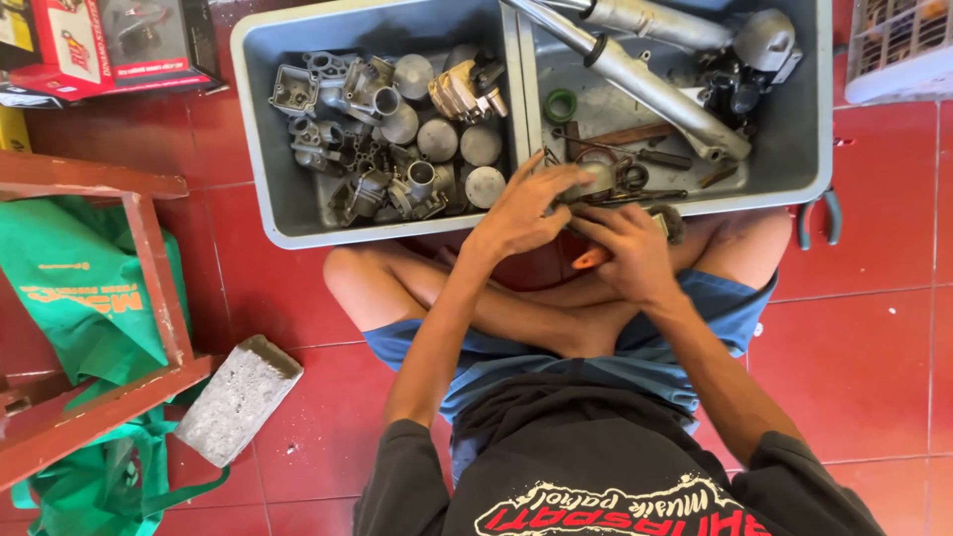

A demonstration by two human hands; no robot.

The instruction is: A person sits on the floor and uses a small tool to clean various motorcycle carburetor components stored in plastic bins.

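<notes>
A person sits cross-legged on a red tiled floor [874, 328], both hands working over the near rim of a grey two-compartment tray [516, 119]. The left hand [521, 213] is curled around a small round metal part [596, 181], fingers closed on it from above and the side; the right hand [635, 253] is closed on a tool with an orange handle [591, 259] and what looks like a wire brush head [670, 220] just beside the part. The part sits between the hands, above the lap and touching the tray's edge or very near it. The left compartment holds pistons [437, 139] and carburettor bodies [347, 94]; the right holds long metal fork tubes [655, 89] and a green ring [560, 106]. A grey block [238, 397], a green bag [89, 298] and blue-handled pliers [819, 213] lie on the floor. Judged from the grip, the work goes best with the part held firm and turned little by little, the brush stroked away from the fingers, and loosened grit kept falling into the tray rather than the lap.
</notes>
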